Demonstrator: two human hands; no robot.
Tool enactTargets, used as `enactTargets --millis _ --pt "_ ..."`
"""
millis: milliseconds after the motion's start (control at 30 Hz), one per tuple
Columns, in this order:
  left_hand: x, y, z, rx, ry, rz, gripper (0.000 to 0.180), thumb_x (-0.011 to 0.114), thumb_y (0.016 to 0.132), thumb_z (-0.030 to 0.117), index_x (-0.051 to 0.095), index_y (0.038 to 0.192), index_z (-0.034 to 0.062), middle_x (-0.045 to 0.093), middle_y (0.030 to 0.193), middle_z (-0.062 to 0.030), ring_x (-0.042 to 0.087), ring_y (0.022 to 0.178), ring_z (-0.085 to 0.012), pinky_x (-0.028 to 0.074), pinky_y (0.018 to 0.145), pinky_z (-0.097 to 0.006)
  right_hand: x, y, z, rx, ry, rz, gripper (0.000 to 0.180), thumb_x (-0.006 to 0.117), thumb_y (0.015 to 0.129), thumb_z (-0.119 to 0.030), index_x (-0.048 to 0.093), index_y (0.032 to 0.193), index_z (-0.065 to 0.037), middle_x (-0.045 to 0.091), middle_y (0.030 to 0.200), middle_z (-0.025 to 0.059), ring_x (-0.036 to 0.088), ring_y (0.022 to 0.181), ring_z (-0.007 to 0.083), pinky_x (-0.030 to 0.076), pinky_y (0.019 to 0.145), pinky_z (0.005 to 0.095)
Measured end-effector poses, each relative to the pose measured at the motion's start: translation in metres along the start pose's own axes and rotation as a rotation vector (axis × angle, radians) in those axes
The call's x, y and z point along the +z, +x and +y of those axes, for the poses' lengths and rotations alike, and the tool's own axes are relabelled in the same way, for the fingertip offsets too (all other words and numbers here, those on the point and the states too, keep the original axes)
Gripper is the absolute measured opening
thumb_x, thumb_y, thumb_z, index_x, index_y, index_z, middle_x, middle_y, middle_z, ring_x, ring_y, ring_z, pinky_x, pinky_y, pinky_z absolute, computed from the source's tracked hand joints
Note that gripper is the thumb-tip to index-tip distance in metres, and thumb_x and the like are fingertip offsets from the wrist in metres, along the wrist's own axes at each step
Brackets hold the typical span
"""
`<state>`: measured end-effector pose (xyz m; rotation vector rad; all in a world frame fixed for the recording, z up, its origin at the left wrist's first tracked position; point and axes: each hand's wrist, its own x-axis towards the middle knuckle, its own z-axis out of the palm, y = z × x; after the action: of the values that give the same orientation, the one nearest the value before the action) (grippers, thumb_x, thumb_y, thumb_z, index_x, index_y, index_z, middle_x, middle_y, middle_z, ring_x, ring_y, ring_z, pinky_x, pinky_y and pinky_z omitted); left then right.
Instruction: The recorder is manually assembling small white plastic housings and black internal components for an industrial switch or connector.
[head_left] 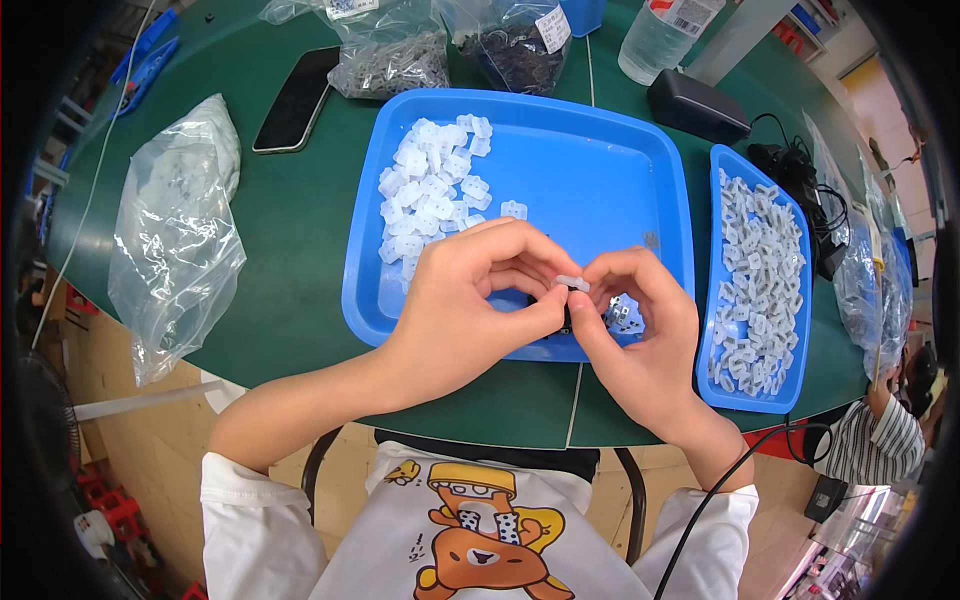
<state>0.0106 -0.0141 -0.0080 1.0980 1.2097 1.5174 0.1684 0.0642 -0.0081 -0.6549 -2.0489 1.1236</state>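
Observation:
My left hand (470, 300) and my right hand (640, 330) meet over the near edge of a large blue tray (600, 170). Between their fingertips they pinch a small white plastic part (572, 283) with a small dark piece just under it. Several more small parts show in my right palm. A heap of white plastic parts (430, 190) lies in the tray's left half. A narrower blue tray (790, 390) to the right is filled with similar white parts (755, 270).
A crumpled clear bag (175, 230) lies at the left on the green table (290, 270). A black phone (297, 98), bags of parts (385, 55), a plastic bottle (660, 35), a black box (695, 105) and cables sit at the back. Another person's sleeve (880, 440) is at the lower right.

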Motion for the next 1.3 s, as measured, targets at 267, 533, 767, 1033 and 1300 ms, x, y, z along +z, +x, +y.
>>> enactTargets --millis 267,533,767,1033,1300 --pt "-0.002 -0.001 -0.002 -0.024 0.008 -0.011 0.011 0.071 0.081 -0.001 0.065 0.090 -0.0037 0.063 0.088 -0.0075 0.066 0.082 -0.0120 0.055 0.073 -0.024 0.003 -0.003 0.000 0.028 0.027 -0.017 0.016 0.067 0.079 0.004 0.058 0.092 0.000 0.056 0.079 0.0057 0.053 0.067 0.0137 0.044 0.061 0.0266" --pt "0.000 -0.002 -0.007 0.121 0.166 0.005 0.012 0.069 0.077 -0.004 0.064 0.087 -0.0027 0.060 0.083 -0.0067 0.063 0.074 -0.0107 0.053 0.068 -0.025 0.004 -0.003 0.000 0.049 0.080 -0.048 0.014 0.063 0.081 0.005 0.056 0.092 0.000 0.054 0.081 0.0066 0.052 0.070 0.0150 0.043 0.064 0.0273" --pt "-0.005 0.000 -0.001 0.003 0.099 -0.071 0.013 0.065 0.082 -0.006 0.059 0.093 -0.0011 0.059 0.091 -0.0057 0.060 0.086 -0.0109 0.051 0.081 -0.027 -0.002 -0.001 0.003 0.086 0.099 -0.121 0.014 0.066 0.083 0.000 0.061 0.095 0.001 0.060 0.085 0.0074 0.056 0.075 0.0149 0.045 0.069 0.0271" --pt "-0.008 0.001 -0.002 -0.140 0.087 -0.069 0.011 0.057 0.089 -0.003 0.057 0.100 0.0000 0.057 0.099 -0.0054 0.058 0.089 -0.0111 0.049 0.082 -0.027 -0.039 0.021 0.001 0.172 0.052 0.140 0.012 0.061 0.090 -0.004 0.064 0.101 -0.001 0.067 0.097 0.0063 0.061 0.093 0.0131 0.046 0.086 0.0278" --pt "-0.005 0.004 -0.006 -0.061 -0.048 -0.051 0.011 0.044 0.099 0.005 0.049 0.108 -0.0001 0.057 0.109 -0.0117 0.060 0.099 -0.0169 0.051 0.086 -0.031 -0.054 0.022 0.009 0.005 -0.711 0.050 0.011 0.058 0.085 0.001 0.063 0.095 -0.001 0.063 0.093 0.0103 0.058 0.096 0.0282 0.040 0.092 0.0390"
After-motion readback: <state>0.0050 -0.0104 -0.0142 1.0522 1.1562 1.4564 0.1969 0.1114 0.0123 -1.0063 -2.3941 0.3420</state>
